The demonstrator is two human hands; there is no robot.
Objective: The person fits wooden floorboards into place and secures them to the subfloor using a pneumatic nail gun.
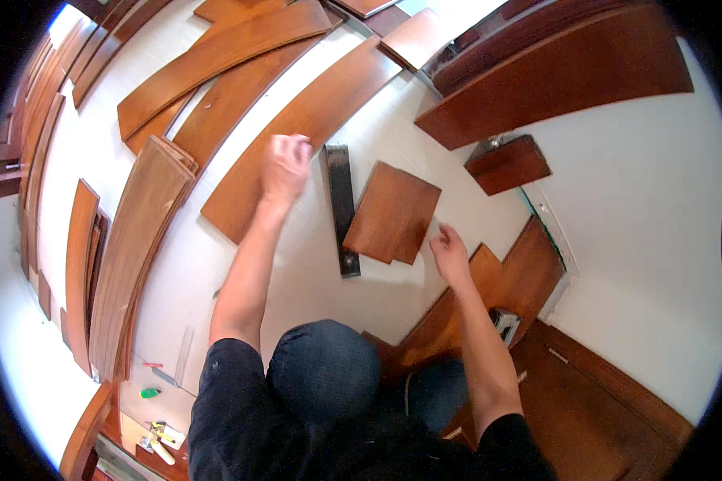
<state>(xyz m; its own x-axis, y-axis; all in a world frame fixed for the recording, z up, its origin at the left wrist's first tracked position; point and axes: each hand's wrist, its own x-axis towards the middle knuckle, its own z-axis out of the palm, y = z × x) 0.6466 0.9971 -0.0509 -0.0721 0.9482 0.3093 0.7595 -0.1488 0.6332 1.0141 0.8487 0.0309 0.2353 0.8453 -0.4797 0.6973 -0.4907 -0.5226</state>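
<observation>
My left hand (pixel 287 164), slightly blurred, is closed above a long reddish-brown floor plank (pixel 297 136). Whether its curled fingers hold anything small is hidden. To its right on the pale floor lies a dark, narrow straight bar (pixel 341 212). Two short pieces of floorboard (pixel 393 212) rest side by side against the bar's right edge, their ends stepped. Just right of these pieces hovers my right hand (pixel 449 248), fingers curled in and nothing visible in them. Laid boards (pixel 473 297) lie below that hand, near the wall.
A stack of planks (pixel 140 248) stands at left, with more loose planks (pixel 225 60) behind. A metal tool (pixel 504 323) sits by my right forearm. Dark boards (pixel 561 72) lean along the right wall, near a small block (pixel 509 164). A green-handled tool (pixel 149 393) lies lower left.
</observation>
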